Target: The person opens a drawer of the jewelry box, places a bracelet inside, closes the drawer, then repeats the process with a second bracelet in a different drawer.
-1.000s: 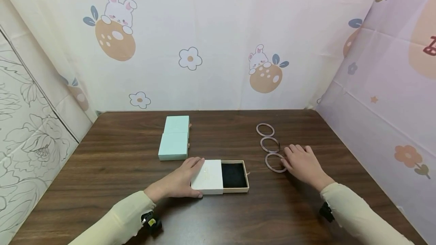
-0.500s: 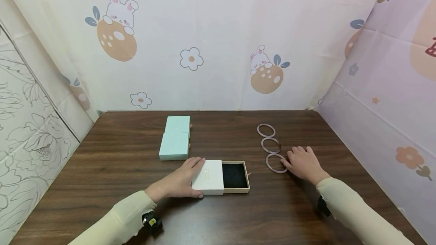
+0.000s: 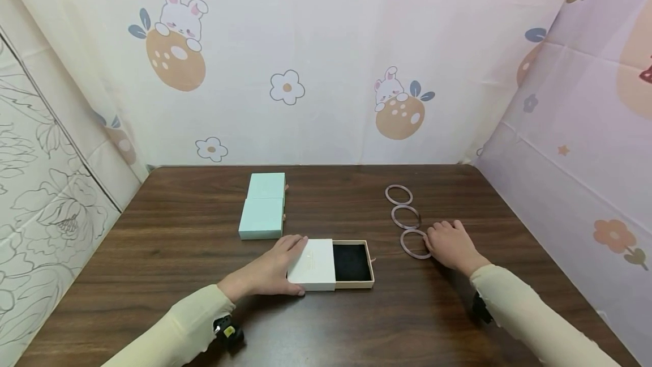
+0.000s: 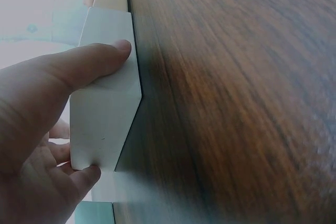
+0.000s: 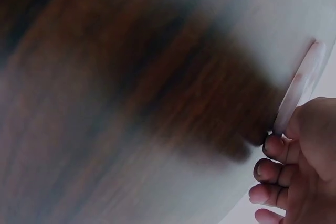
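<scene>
My left hand [image 3: 270,271] grips the closed end of a white jewellery box [image 3: 321,265]; in the left wrist view the thumb [image 4: 100,64] presses along its side. Out of the box's right end juts a drawer [image 3: 359,284] lined with black padding [image 3: 351,262]. My right hand [image 3: 452,247] pinches the right edge of the nearest pale bangle [image 3: 403,244], which still lies low over the table. In the right wrist view the bangle [image 5: 302,82] extends from between thumb and index finger. A middle bangle [image 3: 393,215] and a far bangle [image 3: 399,203] lie in a line beyond it.
Two mint-green boxes [image 3: 262,217] stand together behind and left of the white box. All lie on a dark wooden table [image 3: 326,327]. A printed curtain [image 3: 326,129] hangs along the table's back, and another fabric [image 3: 555,186] borders the right side.
My right hand's fingers have drawn in on the nearest bangle's edge, and that bangle has shifted slightly right, away from the middle one. The left hand stays on the white box.
</scene>
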Tool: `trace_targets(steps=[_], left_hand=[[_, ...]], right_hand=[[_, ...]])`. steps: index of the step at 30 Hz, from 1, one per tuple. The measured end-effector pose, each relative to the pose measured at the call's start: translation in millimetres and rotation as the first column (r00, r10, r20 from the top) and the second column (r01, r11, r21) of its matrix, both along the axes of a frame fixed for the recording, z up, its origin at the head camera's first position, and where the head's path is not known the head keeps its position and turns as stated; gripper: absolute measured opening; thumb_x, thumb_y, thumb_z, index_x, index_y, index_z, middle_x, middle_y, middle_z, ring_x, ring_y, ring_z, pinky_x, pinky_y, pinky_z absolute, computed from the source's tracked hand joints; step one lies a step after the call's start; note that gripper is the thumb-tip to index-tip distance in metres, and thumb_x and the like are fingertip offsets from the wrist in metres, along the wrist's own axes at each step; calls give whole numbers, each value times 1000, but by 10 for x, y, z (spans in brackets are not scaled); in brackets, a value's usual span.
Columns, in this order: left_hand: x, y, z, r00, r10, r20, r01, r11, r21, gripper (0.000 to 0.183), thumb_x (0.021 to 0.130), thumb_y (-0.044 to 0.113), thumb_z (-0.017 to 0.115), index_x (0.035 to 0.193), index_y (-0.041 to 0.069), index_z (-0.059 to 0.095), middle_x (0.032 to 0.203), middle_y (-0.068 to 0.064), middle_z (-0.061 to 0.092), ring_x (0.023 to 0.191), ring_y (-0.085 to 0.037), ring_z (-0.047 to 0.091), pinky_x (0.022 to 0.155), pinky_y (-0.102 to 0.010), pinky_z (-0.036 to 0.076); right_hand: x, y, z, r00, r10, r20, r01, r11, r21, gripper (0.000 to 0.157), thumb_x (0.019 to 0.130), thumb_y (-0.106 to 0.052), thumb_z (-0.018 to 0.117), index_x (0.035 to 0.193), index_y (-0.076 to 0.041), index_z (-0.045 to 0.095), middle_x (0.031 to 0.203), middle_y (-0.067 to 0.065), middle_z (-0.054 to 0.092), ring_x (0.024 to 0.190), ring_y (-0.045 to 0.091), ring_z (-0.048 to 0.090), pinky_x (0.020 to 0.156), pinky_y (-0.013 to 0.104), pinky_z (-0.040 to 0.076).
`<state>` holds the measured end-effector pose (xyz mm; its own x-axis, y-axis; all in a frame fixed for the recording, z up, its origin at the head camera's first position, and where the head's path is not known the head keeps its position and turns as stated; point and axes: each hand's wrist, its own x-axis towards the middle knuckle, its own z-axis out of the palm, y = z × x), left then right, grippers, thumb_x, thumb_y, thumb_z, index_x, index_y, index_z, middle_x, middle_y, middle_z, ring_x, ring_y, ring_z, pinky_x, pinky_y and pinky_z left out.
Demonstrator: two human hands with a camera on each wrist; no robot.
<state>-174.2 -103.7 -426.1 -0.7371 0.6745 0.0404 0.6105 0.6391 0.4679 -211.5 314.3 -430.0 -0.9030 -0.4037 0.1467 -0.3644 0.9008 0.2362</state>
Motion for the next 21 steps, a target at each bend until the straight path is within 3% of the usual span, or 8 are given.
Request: trace_targets(steps=[7, 21], left_hand=[[-15, 12, -21, 999, -24, -41, 24, 1000, 3, 100, 74, 34, 81, 145, -10, 27, 144, -21, 32, 133, -31, 28, 102, -43, 35], [1, 3, -25, 1000, -10, -29, 10, 1000, 7, 99, 74, 35, 81, 145, -9, 27, 145, -21, 31, 134, -32, 27, 102, -44, 35]], right_hand=[[25, 15, -2, 998, 46, -49, -45, 999, 11, 29, 90, -12, 61, 63, -11, 51, 63, 3, 48, 61, 24, 49, 64, 42, 33], [72, -32, 23, 994, 66, -86, -67, 998, -5, 29, 89, -13, 61, 62, -12, 52, 63, 2, 50, 64, 25, 51, 62, 40, 30]])
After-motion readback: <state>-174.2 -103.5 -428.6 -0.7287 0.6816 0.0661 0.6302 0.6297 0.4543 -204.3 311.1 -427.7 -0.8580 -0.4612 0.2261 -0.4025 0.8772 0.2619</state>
